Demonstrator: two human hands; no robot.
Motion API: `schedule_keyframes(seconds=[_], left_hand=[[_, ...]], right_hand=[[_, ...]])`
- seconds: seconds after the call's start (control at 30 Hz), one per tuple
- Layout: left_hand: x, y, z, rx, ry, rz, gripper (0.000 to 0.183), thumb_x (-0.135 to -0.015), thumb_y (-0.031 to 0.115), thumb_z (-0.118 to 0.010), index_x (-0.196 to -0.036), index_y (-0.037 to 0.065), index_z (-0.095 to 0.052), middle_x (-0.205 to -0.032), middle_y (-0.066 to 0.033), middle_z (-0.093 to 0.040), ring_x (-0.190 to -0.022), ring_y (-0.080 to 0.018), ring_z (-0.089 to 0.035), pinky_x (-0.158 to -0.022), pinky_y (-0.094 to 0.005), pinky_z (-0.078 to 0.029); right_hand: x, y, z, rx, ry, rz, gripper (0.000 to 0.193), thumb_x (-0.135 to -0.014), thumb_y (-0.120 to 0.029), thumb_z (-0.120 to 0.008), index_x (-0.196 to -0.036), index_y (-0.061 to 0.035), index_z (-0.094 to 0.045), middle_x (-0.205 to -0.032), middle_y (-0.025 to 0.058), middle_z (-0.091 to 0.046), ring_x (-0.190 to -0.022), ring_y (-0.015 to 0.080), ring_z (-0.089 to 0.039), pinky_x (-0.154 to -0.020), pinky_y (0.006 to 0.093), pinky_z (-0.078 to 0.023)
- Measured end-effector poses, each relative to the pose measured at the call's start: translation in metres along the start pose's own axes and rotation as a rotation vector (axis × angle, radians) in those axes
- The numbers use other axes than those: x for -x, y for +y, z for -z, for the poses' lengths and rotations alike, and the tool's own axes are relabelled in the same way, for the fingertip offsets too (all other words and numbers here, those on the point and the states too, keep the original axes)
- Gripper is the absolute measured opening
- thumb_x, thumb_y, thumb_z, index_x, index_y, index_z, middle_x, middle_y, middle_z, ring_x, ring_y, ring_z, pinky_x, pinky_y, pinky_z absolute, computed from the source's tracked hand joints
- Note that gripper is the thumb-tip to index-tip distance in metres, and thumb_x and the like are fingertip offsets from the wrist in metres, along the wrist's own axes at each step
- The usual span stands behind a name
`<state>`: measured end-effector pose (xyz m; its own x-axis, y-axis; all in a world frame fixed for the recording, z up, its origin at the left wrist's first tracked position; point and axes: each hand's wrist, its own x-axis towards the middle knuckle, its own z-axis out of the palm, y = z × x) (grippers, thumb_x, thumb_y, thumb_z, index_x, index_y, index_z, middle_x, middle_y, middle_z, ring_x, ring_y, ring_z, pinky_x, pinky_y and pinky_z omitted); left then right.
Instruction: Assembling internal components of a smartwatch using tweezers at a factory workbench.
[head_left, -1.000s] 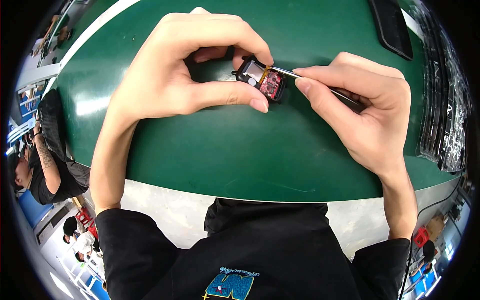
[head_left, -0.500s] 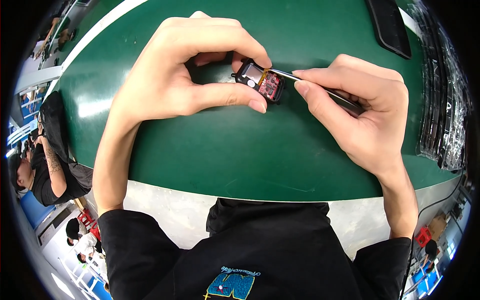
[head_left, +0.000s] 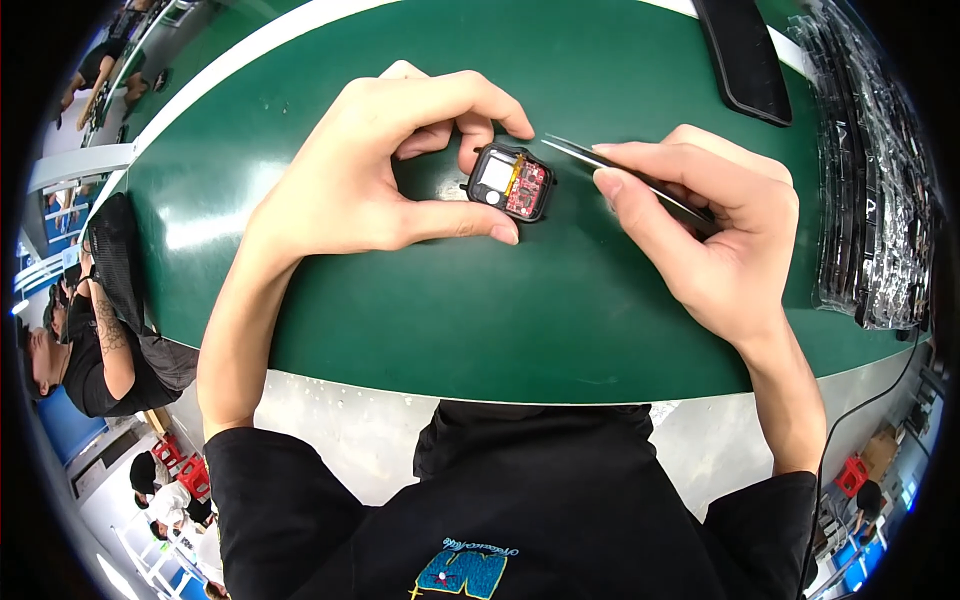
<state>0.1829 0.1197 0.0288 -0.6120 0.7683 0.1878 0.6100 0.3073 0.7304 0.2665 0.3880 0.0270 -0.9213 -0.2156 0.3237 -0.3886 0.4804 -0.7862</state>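
Observation:
A small black smartwatch case [head_left: 548, 190] lies open-backed at the middle of the green table. Inside it are a red circuit board [head_left: 526, 194], a silvery block [head_left: 500, 168], a round white part [head_left: 492, 198] and a strip of yellow tape [head_left: 516, 172]. My left hand [head_left: 350, 185] steadies the case, thumb along its lower edge and a bent finger at its upper left corner; the index finger arches free above. My right hand [head_left: 725, 215] pinches slim metal tweezers [head_left: 650, 182], whose tips point at the case from the upper right, a little apart from it.
Stacked clear plastic packaging with black strips [head_left: 865, 190] lines the table's right side. Beyond my right hand lies a flat black object [head_left: 745, 60]. A black cable [head_left: 850, 415] hangs at the right edge. Another person [head_left: 95, 330] sits at the left, beside a black mesh chair back [head_left: 112, 250].
The tweezers' tips have drawn back from the case's upper edge. My left index finger has lifted off it, and the case has turned slightly and sits flatter.

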Motion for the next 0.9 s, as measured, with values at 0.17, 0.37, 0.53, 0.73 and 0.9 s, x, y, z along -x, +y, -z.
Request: schedule_keyframes(seconds=[0.17, 0.37, 0.53, 0.73, 0.9], left_hand=[[0.000, -0.004, -0.005, -0.069, 0.044, -0.088, 0.054, -0.065, 0.018, -0.101, -0.113, 0.008, -0.078, -0.081, 0.0014, -0.063, -0.071, -0.0134, -0.046, -0.072, -0.0297, -0.035], [-0.002, 0.002, -0.002, -0.092, 0.009, -0.037, 0.070, -0.063, 0.021, -0.102, -0.128, 0.012, -0.076, -0.092, 0.0023, -0.065, -0.084, -0.0152, -0.049, -0.076, -0.0308, -0.039], [0.004, 0.009, 0.004, 0.013, -0.072, 0.083, 0.073, -0.072, 0.010, -0.090, -0.142, 0.015, -0.071, -0.100, 0.0025, -0.067, -0.085, -0.0157, -0.043, -0.079, -0.0300, -0.039], [0.001, 0.015, 0.001, 0.029, -0.097, 0.107, 0.073, -0.072, 0.009, -0.092, -0.142, 0.015, -0.071, -0.100, 0.0030, -0.070, -0.086, -0.0145, -0.043, -0.082, -0.0299, -0.040], [-0.006, 0.010, 0.006, 0.157, 0.004, 0.066, 0.061, -0.072, 0.006, -0.091, -0.131, 0.004, -0.074, -0.104, -0.0056, -0.069, -0.076, -0.0126, -0.049, -0.075, -0.0289, -0.044]], right_hand=[[0.001, -0.002, -0.005, -0.093, 0.013, -0.057, 0.015, -0.099, 0.002, -0.075, -0.113, 0.0051, -0.080, -0.081, 0.0033, -0.070, -0.067, 0.0046, -0.060, -0.059, 0.0212, -0.043], [0.002, -0.004, -0.010, -0.172, 0.001, -0.129, 0.018, -0.099, -0.001, -0.075, -0.117, 0.0010, -0.076, -0.090, 0.0052, -0.074, -0.065, 0.0042, -0.055, -0.057, 0.0243, -0.045], [-0.001, -0.007, -0.017, 0.069, -0.095, 0.071, 0.041, -0.081, -0.020, -0.092, -0.114, -0.0027, -0.073, -0.093, 0.0104, -0.069, -0.082, 0.0278, -0.074, -0.071, 0.0382, -0.059], [0.006, -0.005, -0.014, 0.099, -0.083, 0.064, 0.038, -0.082, -0.019, -0.090, -0.112, -0.0036, -0.072, -0.095, 0.0090, -0.068, -0.081, 0.0311, -0.073, -0.068, 0.0421, -0.058], [0.018, -0.010, 0.001, 0.136, -0.037, 0.059, 0.040, -0.081, -0.018, -0.089, -0.114, -0.0022, -0.072, -0.096, 0.0095, -0.069, -0.080, 0.0273, -0.073, -0.068, 0.0391, -0.058]])
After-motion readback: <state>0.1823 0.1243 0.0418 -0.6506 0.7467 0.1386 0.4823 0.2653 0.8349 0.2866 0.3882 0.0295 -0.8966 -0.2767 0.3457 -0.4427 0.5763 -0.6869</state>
